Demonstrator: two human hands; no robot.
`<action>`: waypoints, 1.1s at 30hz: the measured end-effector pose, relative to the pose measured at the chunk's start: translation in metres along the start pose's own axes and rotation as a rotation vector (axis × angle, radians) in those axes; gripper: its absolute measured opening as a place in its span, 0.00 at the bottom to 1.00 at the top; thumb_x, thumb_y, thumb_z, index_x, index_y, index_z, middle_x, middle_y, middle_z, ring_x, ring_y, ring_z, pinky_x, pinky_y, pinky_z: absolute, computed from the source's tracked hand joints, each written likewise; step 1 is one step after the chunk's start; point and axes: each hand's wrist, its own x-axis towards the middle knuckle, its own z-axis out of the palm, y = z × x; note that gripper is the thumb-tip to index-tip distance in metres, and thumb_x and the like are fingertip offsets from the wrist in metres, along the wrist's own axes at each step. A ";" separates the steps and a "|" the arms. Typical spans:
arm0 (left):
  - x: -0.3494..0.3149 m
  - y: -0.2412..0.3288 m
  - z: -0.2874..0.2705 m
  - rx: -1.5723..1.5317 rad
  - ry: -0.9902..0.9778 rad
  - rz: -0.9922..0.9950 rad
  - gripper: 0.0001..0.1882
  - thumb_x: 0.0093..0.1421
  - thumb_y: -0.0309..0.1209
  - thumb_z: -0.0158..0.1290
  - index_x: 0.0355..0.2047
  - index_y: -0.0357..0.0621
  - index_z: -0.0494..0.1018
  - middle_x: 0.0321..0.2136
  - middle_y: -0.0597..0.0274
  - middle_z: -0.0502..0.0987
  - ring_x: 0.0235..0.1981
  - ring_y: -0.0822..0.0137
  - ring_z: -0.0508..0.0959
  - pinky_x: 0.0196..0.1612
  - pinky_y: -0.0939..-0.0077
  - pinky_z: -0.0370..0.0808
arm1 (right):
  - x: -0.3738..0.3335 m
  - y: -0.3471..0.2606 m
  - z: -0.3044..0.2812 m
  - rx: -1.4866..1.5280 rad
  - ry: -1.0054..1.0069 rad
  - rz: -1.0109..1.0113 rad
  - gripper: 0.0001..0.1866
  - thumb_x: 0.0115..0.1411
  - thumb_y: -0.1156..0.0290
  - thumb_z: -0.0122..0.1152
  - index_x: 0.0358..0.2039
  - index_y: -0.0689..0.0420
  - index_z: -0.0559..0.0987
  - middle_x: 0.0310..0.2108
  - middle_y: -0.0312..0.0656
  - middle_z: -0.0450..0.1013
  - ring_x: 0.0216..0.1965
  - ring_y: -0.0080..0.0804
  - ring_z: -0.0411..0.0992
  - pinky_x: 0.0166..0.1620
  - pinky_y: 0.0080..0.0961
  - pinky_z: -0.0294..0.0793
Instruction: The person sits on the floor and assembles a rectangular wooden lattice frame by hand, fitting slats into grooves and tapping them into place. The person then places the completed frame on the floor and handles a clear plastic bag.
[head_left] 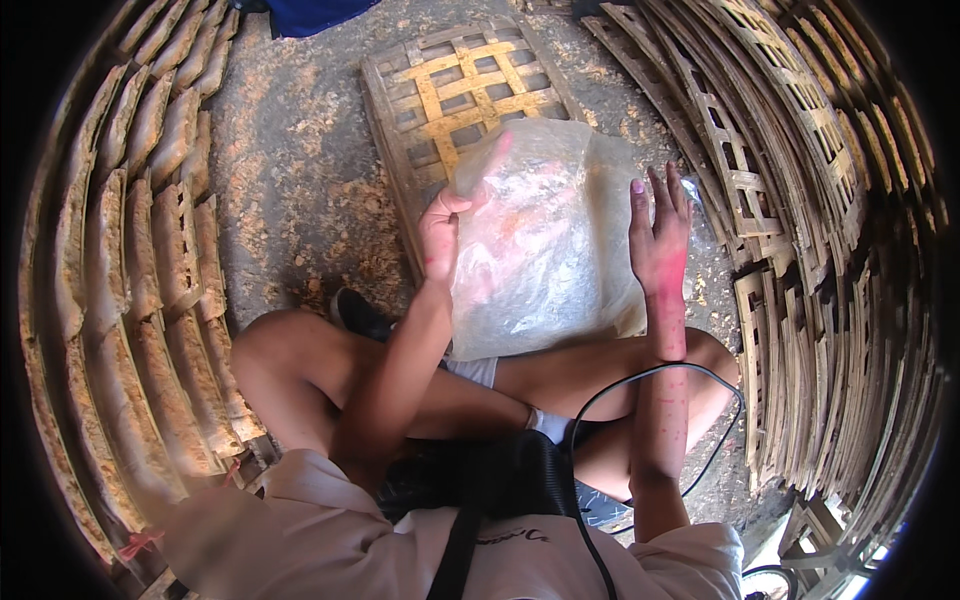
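Observation:
A large translucent plastic bag (540,260) is spread upright in front of my crossed legs, wrinkled and shiny, with faint pink and orange tints showing through. My left hand (440,238) grips its left edge, the thumb on the near side and the fingers partly hidden behind the plastic. At the bag's right edge, my right hand (662,235) is open, fingers stretched upward and slightly apart. Bright pink stains mark the side of that hand and its forearm. Whether the right palm touches the plastic, I cannot tell.
Behind the bag lies a wooden lattice rack (470,80) on the crumb-strewn floor (300,150). Stacked slatted racks line the left (150,260) and the right (810,370). A black cable (735,385) loops over my right forearm. Dark blue cloth (310,15) shows at the top.

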 end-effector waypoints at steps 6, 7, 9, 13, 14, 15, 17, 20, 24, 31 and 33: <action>0.005 -0.003 -0.034 -0.088 0.096 0.107 0.44 0.66 0.48 0.46 0.77 0.39 0.52 0.74 0.37 0.56 0.73 0.40 0.61 0.74 0.41 0.59 | -0.021 -0.050 0.017 0.409 -0.074 -0.174 0.29 0.72 0.59 0.59 0.67 0.65 0.72 0.70 0.60 0.64 0.71 0.58 0.63 0.72 0.46 0.61; 0.004 -0.004 -0.042 -0.067 0.139 0.122 0.43 0.66 0.50 0.47 0.75 0.38 0.54 0.72 0.39 0.59 0.71 0.42 0.64 0.73 0.42 0.62 | -0.024 -0.060 0.018 0.431 -0.098 -0.224 0.29 0.71 0.60 0.61 0.66 0.64 0.72 0.70 0.60 0.64 0.70 0.58 0.64 0.72 0.46 0.62; 0.006 -0.012 -0.041 -0.038 0.189 0.119 0.42 0.67 0.54 0.49 0.73 0.37 0.60 0.68 0.41 0.67 0.67 0.45 0.69 0.69 0.45 0.68 | -0.028 -0.064 0.020 0.437 -0.118 -0.236 0.29 0.70 0.62 0.63 0.66 0.64 0.72 0.69 0.60 0.65 0.70 0.58 0.64 0.71 0.44 0.64; 0.005 -0.018 -0.045 0.400 0.444 0.085 0.23 0.67 0.39 0.52 0.54 0.33 0.76 0.51 0.47 0.80 0.51 0.53 0.81 0.55 0.60 0.79 | -0.029 -0.063 0.023 0.418 -0.039 -0.229 0.23 0.65 0.67 0.69 0.58 0.64 0.79 0.62 0.56 0.73 0.63 0.54 0.73 0.65 0.41 0.72; 0.004 -0.018 -0.050 0.435 0.469 0.054 0.19 0.66 0.35 0.53 0.50 0.32 0.79 0.47 0.48 0.83 0.46 0.55 0.83 0.51 0.63 0.81 | -0.030 -0.063 0.022 0.429 -0.027 -0.209 0.21 0.65 0.68 0.70 0.56 0.64 0.81 0.61 0.55 0.76 0.61 0.52 0.75 0.63 0.40 0.74; 0.003 -0.013 -0.058 0.302 0.409 -0.011 0.18 0.65 0.34 0.53 0.48 0.33 0.80 0.44 0.48 0.83 0.43 0.55 0.84 0.49 0.64 0.82 | -0.030 -0.063 0.021 0.451 -0.002 -0.214 0.19 0.64 0.69 0.70 0.53 0.64 0.83 0.58 0.54 0.77 0.59 0.51 0.76 0.62 0.39 0.75; 0.005 -0.013 -0.058 0.173 0.403 -0.040 0.16 0.62 0.32 0.53 0.44 0.33 0.80 0.39 0.49 0.84 0.37 0.56 0.84 0.44 0.64 0.83 | -0.026 -0.059 0.018 0.491 0.048 -0.221 0.14 0.63 0.72 0.71 0.47 0.63 0.86 0.53 0.51 0.81 0.55 0.48 0.79 0.59 0.37 0.77; 0.010 -0.018 -0.037 0.177 0.523 0.010 0.15 0.58 0.30 0.52 0.41 0.33 0.80 0.35 0.49 0.84 0.33 0.57 0.84 0.42 0.63 0.83 | -0.023 -0.048 0.011 0.503 0.050 -0.206 0.10 0.62 0.74 0.71 0.43 0.62 0.87 0.49 0.48 0.83 0.53 0.45 0.80 0.58 0.35 0.78; 0.008 -0.013 -0.034 0.193 0.541 0.017 0.15 0.57 0.30 0.51 0.40 0.33 0.79 0.36 0.49 0.83 0.34 0.55 0.84 0.41 0.61 0.84 | -0.019 -0.047 0.006 0.440 0.070 -0.276 0.09 0.60 0.77 0.71 0.41 0.59 0.89 0.46 0.45 0.85 0.51 0.43 0.81 0.57 0.34 0.78; 0.014 -0.014 -0.041 0.152 0.531 0.064 0.14 0.56 0.28 0.50 0.38 0.33 0.78 0.34 0.52 0.81 0.34 0.55 0.82 0.43 0.60 0.83 | -0.020 -0.039 0.008 0.701 0.074 -0.091 0.05 0.64 0.75 0.71 0.40 0.58 0.89 0.43 0.42 0.86 0.46 0.33 0.81 0.56 0.30 0.77; 0.011 -0.009 -0.063 0.181 0.505 0.118 0.14 0.55 0.29 0.51 0.38 0.33 0.78 0.34 0.52 0.81 0.33 0.55 0.82 0.43 0.60 0.82 | -0.016 -0.028 0.010 0.865 0.108 0.108 0.06 0.67 0.71 0.69 0.38 0.58 0.89 0.40 0.40 0.86 0.42 0.28 0.81 0.52 0.28 0.77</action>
